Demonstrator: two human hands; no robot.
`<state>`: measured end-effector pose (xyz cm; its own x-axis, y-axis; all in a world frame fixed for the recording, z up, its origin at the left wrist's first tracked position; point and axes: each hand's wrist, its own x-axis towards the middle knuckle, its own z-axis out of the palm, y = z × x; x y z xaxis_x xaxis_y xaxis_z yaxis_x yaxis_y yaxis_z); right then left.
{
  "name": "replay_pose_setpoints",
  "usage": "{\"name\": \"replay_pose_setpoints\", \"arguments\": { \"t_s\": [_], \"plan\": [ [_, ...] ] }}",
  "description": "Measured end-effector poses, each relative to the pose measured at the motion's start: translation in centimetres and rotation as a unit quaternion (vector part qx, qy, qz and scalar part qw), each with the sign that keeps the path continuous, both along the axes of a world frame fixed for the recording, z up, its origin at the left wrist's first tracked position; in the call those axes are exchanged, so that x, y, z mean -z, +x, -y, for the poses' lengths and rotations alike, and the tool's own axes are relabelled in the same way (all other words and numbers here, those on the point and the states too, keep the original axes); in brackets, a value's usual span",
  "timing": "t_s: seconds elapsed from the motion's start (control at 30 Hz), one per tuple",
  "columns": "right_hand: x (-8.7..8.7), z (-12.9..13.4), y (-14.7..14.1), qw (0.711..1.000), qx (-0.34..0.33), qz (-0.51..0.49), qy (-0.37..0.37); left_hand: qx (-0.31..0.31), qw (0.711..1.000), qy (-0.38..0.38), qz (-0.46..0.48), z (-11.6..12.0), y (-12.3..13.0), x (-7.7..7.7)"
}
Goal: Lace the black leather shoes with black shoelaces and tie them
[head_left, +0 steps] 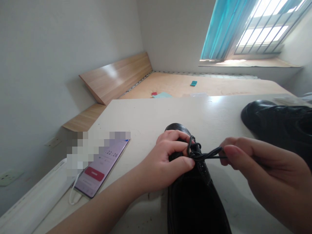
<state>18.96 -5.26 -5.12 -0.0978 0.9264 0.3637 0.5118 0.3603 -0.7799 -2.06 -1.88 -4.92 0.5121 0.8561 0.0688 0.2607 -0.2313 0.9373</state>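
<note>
A black leather shoe (195,204) lies on the white table in front of me, its rounded toe pointing away. My left hand (165,159) rests over the front of the shoe, thumb and fingers closed on the black shoelace (207,156) at the lacing. Off to the right, my right hand (265,169) pinches the same lace between thumb and fingers. Between the hands the lace is stretched sideways in twisted strands, and a small loop stands up by my left fingertips. Part of the lacing is hidden under my left hand.
Another black shoe (275,120) lies at the right of the white table (146,113). A phone (102,169) with a white cable is at the left. Beyond the table are a bed (219,86) with small items and a wooden headboard (119,76).
</note>
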Motion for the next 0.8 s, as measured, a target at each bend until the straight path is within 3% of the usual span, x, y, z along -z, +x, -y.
{"name": "replay_pose_setpoints", "arguments": {
  "t_s": [0.1,0.2,0.3,0.37,0.47,0.6,0.7,0.8],
  "plan": [
    [0.1,-0.6,-0.1,0.995,0.021,-0.09,-0.02,0.001,1.0,0.002,0.0,0.0,0.0,-0.1],
    [-0.3,-1.5,-0.1,0.968,0.047,-0.239,-0.067,0.004,1.0,0.0,0.0,0.0,0.0,0.0],
    [-0.9,-2.2,0.1,0.923,0.007,-0.358,-0.14,-0.006,1.0,0.002,0.008,0.0,0.0,0.2],
    [-1.3,-2.2,0.1,0.905,-0.04,-0.376,-0.195,-0.012,1.0,0.004,0.01,0.0,0.0,0.3],
    [-1.2,-1.9,-0.2,0.906,-0.065,-0.344,-0.24,-0.01,1.0,0.003,0.001,0.1,0.0,0.2],
    [-0.6,-1.2,-0.9,0.943,-0.09,-0.224,-0.228,-0.011,1.0,0.003,-0.001,0.2,0.1,0.0],
    [0.0,-0.8,-1.2,0.978,-0.109,-0.071,-0.164,-0.012,1.0,-0.006,0.012,0.0,0.1,0.1],
    [0.4,-0.6,-1.3,0.99,-0.113,0.028,-0.082,-0.012,0.998,-0.034,0.043,-0.2,0.1,0.2]
  ]
}}
